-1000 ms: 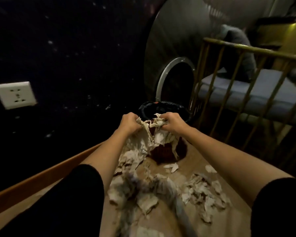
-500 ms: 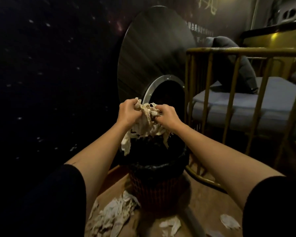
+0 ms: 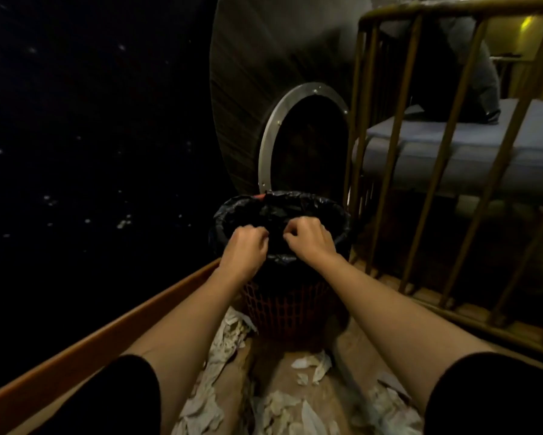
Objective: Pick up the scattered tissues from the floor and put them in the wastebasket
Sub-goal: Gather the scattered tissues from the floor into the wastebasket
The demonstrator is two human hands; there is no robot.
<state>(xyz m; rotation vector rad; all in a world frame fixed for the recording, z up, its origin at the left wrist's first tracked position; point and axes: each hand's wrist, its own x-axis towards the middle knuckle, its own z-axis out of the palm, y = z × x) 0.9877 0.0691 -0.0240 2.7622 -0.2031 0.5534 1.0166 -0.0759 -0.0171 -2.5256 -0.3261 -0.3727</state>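
The wastebasket (image 3: 290, 312) is red mesh with a black bag liner (image 3: 332, 211) folded over its rim, and it stands on the floor just ahead of me. My left hand (image 3: 245, 248) and my right hand (image 3: 311, 241) hover side by side over the near rim, fingers loosely curled downward, with no tissue visible in either. The inside of the bag is too dark to see. Several crumpled white tissues (image 3: 279, 409) lie on the tan floor in front of the basket, more tissues (image 3: 229, 337) along its left side, and a small tissue clump (image 3: 314, 367) near its base.
A wooden baseboard (image 3: 107, 337) runs along the dark speckled wall on the left. Behind the basket stands a round metal-rimmed opening (image 3: 273, 133) in a large dark disc. A brass railing (image 3: 389, 152) closes off the right side, with a grey mattress (image 3: 483, 142) behind it.
Both hands held a wad of tissues and carried it up over the basket. Now the wad is gone from the hands, which have dropped to the basket's rim.
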